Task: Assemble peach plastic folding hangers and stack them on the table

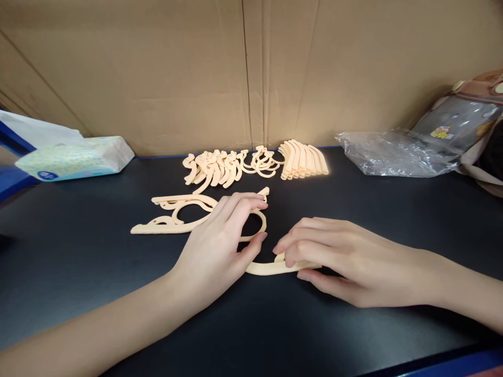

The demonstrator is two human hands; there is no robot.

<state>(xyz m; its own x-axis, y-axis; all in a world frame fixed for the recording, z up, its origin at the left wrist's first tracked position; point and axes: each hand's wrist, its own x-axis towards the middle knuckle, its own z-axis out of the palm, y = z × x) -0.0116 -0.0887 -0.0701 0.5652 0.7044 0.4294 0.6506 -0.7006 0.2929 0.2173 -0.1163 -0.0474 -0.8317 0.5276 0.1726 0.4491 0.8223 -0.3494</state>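
Observation:
Cream plastic folding clothes hanger parts (188, 226) lie flat on the dark table below my left hand (223, 230). Its curved fingers and thumb rest on either side of a round hook (264, 222), and the palm hides the middle of the parts. My right hand (338, 259) pinches the outer end of a curved hanger arm (271, 268) between thumb and fingers. That arm runs leftward beneath my left hand, so whether it joins the other parts is hidden. Two notched arms stick out to the left, and another tip (265, 192) shows beyond my left fingers.
Along the back lie a pile of short curved arms (214, 167), several loose hooks (265, 162) and a row of curved tubes (302, 159). A tissue pack (78, 159) sits at the left. A clear plastic bag (393, 154) and a transparent pouch (456, 120) are at the right, before a cardboard wall (176, 68).

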